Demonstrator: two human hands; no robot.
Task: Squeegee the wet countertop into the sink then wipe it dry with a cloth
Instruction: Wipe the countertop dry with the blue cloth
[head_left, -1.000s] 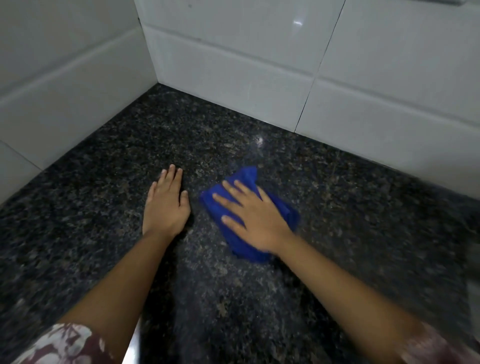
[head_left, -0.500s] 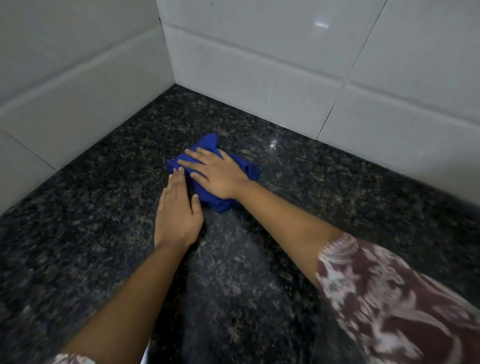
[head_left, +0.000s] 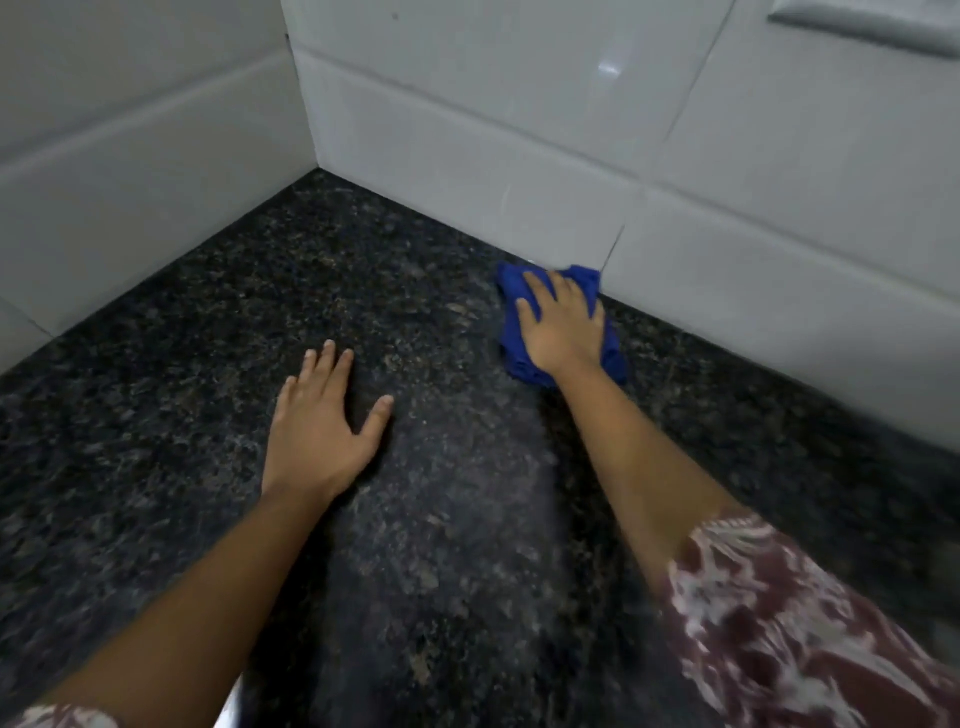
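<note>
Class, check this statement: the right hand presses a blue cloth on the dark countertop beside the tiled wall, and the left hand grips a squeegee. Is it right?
No. The head view shows the left hand gripping nothing: it rests flat on the countertop. The rest holds: the right hand presses the blue cloth beside the tiled wall.

Right hand (head_left: 563, 332) flat on the blue cloth (head_left: 511, 291), fingers straight, pressing it to the dark speckled countertop (head_left: 182, 415) — cloth's far edge touches the white tiled wall (head_left: 467, 156). Left hand (head_left: 324, 431) rests palm-down on bare counter, nearer and to the left, fingers spread — well apart from cloth.
</note>
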